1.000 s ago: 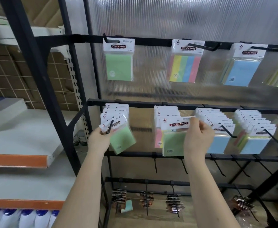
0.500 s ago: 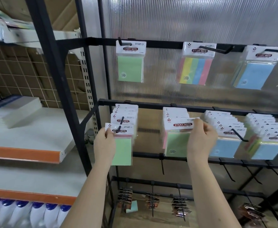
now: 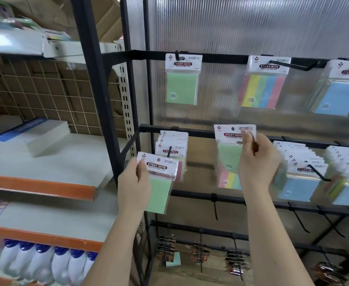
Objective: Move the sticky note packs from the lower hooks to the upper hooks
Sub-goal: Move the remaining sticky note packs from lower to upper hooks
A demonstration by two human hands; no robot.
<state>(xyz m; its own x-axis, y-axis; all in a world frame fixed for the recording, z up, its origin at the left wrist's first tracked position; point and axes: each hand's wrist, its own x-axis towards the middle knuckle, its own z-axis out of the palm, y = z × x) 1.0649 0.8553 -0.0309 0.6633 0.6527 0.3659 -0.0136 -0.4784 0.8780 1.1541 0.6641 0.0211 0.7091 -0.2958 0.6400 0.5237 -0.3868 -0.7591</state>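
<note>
Both packs came off the low hooks; left hand (image 3: 133,185) grips 1 shiny green pack (image 3: 159,182), right hand (image 3: 258,162) pinches another green pack (image 3: 230,147).

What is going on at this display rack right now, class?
A person is restocking hanging sticky note packs. The left hand holds a green pack just off the lower left hook. The right hand pinches another green pack by its header card, lifted in front of the lower rail. Neither is on an upper hook yet. The upper rail already carries a green pack, a striped pack and a blue pack.
</note>
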